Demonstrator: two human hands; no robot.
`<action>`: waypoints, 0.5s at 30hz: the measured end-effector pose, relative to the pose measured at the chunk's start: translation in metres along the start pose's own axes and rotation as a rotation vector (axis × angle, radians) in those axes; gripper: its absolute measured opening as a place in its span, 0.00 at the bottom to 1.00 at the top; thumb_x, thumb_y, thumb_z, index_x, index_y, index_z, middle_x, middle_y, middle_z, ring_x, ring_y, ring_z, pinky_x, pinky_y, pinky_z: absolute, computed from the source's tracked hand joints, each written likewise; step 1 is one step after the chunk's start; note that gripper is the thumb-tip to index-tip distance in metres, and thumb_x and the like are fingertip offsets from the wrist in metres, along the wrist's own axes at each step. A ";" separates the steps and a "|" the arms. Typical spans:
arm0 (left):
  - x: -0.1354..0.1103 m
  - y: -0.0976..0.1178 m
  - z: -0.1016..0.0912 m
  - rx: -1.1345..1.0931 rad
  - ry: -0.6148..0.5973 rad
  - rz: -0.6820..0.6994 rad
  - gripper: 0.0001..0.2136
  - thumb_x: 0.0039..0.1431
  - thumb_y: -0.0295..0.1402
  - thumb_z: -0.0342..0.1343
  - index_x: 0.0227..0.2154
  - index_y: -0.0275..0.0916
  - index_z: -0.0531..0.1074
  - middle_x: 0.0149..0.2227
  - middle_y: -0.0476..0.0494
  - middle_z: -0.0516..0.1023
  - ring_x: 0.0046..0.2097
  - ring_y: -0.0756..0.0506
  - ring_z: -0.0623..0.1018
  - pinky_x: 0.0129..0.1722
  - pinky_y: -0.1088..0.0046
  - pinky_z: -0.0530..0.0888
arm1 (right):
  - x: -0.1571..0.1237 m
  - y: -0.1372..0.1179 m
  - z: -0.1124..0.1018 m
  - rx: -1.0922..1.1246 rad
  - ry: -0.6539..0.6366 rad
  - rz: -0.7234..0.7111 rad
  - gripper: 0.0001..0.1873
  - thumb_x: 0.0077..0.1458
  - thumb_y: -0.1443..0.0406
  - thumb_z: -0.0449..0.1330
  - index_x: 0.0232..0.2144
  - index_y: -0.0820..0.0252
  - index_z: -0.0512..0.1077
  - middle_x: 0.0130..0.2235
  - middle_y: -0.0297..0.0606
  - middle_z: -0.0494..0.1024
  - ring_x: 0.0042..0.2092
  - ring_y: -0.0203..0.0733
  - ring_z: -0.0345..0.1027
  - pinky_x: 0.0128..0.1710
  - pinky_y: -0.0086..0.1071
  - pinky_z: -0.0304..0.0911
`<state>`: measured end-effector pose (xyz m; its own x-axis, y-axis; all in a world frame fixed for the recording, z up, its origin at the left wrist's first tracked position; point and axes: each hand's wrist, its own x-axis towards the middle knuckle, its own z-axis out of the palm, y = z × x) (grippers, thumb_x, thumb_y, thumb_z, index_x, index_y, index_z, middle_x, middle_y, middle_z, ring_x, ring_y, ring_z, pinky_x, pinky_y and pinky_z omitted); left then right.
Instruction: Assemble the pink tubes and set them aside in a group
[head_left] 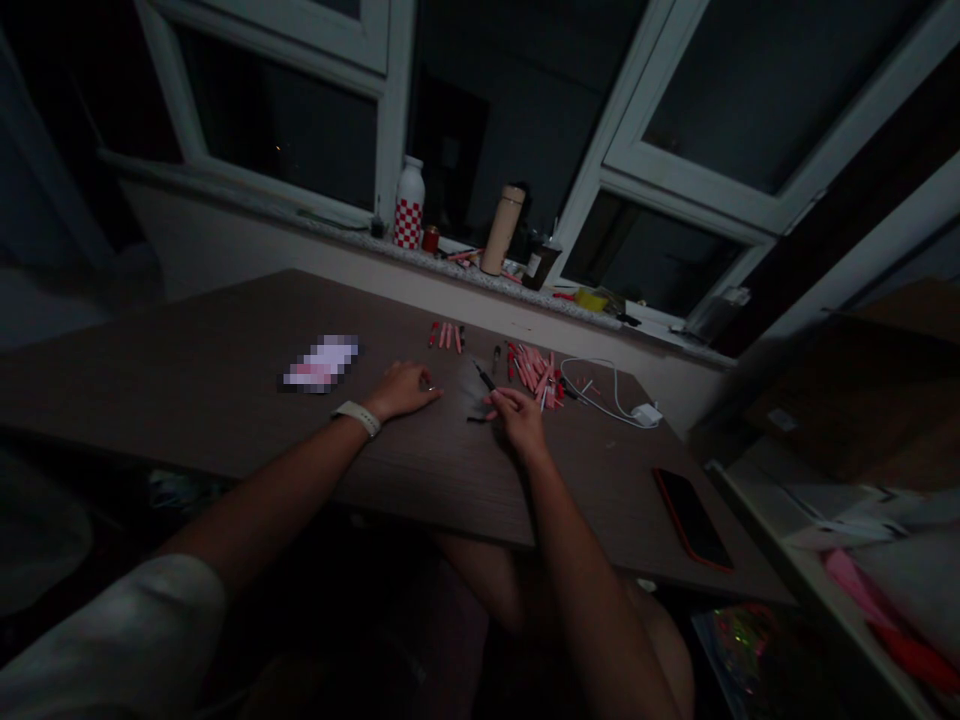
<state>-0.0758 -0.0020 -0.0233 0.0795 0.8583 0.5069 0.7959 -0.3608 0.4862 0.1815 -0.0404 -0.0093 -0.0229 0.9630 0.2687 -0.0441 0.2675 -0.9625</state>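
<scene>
In my right hand is a slim black pen, pinched between thumb and fingers, its thin tip pointing up and away from me. A small dark strip shows just below those fingers; whether the hand touches it cannot be made out. My left hand, with a pale band on its wrist, rests on the table with fingers curled. A tiny shiny bit shows between its thumb and forefinger, too small to name. Beyond the hands lie a short row of pink and red pen parts, a single dark piece, and a pile of pink pen parts.
A white cable with a charger lies right of the pile. A phone with a red edge lies near the table's right edge. A pixelated flat item is at left. On the windowsill stand a checkered bottle and a beige flask.
</scene>
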 end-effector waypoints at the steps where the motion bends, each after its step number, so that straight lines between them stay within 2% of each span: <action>1: -0.001 -0.002 0.002 0.023 -0.011 -0.006 0.15 0.47 0.47 0.65 0.29 0.41 0.76 0.36 0.38 0.80 0.43 0.34 0.78 0.47 0.58 0.72 | 0.000 0.000 0.000 -0.002 -0.011 0.000 0.24 0.42 0.48 0.70 0.34 0.60 0.77 0.32 0.42 0.84 0.23 0.37 0.72 0.24 0.29 0.62; 4: -0.002 -0.006 0.006 0.023 -0.035 -0.012 0.10 0.50 0.43 0.62 0.27 0.42 0.75 0.36 0.37 0.80 0.44 0.34 0.78 0.47 0.57 0.72 | -0.001 0.001 0.000 -0.008 -0.044 0.006 0.23 0.42 0.49 0.71 0.34 0.60 0.77 0.32 0.42 0.84 0.23 0.37 0.72 0.25 0.29 0.63; 7: 0.001 -0.003 0.007 -0.040 -0.032 -0.005 0.10 0.52 0.43 0.61 0.26 0.42 0.75 0.34 0.38 0.80 0.42 0.36 0.79 0.47 0.58 0.72 | 0.000 0.003 -0.001 -0.016 -0.054 0.000 0.24 0.42 0.49 0.71 0.34 0.60 0.78 0.32 0.42 0.84 0.23 0.38 0.73 0.26 0.30 0.64; 12: 0.005 0.016 0.003 -0.407 -0.017 -0.041 0.16 0.56 0.49 0.59 0.34 0.39 0.75 0.33 0.42 0.80 0.36 0.43 0.78 0.39 0.65 0.75 | 0.002 0.008 -0.003 -0.057 -0.059 -0.003 0.25 0.42 0.48 0.71 0.35 0.61 0.78 0.32 0.43 0.84 0.24 0.38 0.73 0.26 0.30 0.65; 15: 0.006 0.031 -0.003 -0.577 -0.005 -0.017 0.19 0.55 0.50 0.60 0.38 0.37 0.75 0.36 0.42 0.81 0.38 0.44 0.79 0.40 0.68 0.75 | 0.003 0.011 -0.005 -0.085 -0.080 -0.002 0.25 0.44 0.49 0.71 0.36 0.62 0.79 0.33 0.44 0.85 0.25 0.37 0.74 0.27 0.29 0.66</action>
<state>-0.0527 -0.0094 -0.0032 0.0735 0.8671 0.4927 0.3406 -0.4862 0.8048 0.1856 -0.0342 -0.0195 -0.1022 0.9577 0.2692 0.0408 0.2744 -0.9608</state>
